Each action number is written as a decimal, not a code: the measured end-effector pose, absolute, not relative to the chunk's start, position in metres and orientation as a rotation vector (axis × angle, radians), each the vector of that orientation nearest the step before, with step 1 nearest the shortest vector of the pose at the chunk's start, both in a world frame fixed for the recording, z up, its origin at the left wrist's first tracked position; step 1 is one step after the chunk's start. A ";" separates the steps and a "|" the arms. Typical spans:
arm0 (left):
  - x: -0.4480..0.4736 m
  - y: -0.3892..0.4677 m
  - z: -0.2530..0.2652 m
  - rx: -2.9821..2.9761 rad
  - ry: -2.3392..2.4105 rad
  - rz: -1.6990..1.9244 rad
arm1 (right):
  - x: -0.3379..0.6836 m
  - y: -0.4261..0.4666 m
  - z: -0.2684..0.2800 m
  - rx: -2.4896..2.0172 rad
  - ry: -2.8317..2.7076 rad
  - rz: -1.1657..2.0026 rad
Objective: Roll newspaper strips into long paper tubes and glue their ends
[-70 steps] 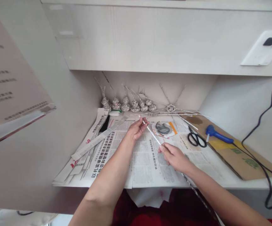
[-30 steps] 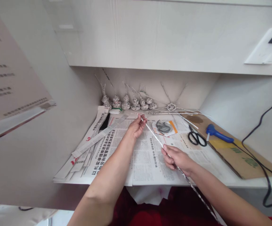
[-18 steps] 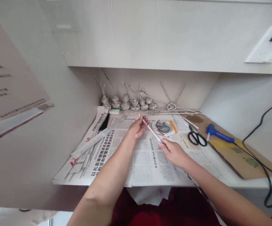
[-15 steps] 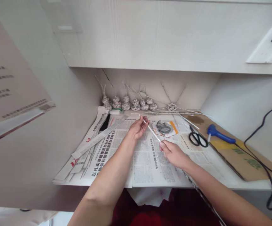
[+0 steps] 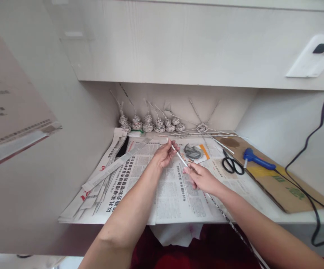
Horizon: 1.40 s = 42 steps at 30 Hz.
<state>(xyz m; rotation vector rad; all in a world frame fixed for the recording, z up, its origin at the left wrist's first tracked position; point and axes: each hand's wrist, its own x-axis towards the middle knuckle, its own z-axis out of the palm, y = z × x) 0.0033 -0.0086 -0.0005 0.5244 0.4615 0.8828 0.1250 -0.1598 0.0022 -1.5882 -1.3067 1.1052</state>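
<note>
Right grip (image 5: 202,178) has neared left grip (image 5: 163,154), both pinching the paper rod (image 5: 182,158) slanting between.

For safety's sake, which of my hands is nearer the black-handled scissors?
Right. Your right hand is to the left of the black-handled scissors, slightly nearer you; your left hand is farther left, beyond the right one.

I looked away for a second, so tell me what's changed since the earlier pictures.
The right hand has moved up and closer to the left hand, shortening the stretch of thin paper stick between them. Both hands still hold the stick; nothing was let go. The scissors, blue glue gun and woven pieces stayed put.
</note>
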 end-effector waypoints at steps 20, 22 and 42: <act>0.008 -0.011 -0.004 0.573 0.461 0.889 | 0.132 -0.145 -0.004 -1.405 -1.106 1.337; 0.009 -0.012 -0.005 0.577 0.463 0.878 | 0.134 -0.148 -0.005 -1.167 -0.975 1.614; 0.007 -0.009 -0.005 0.559 0.552 0.859 | 0.142 -0.111 0.000 -1.046 -1.023 1.852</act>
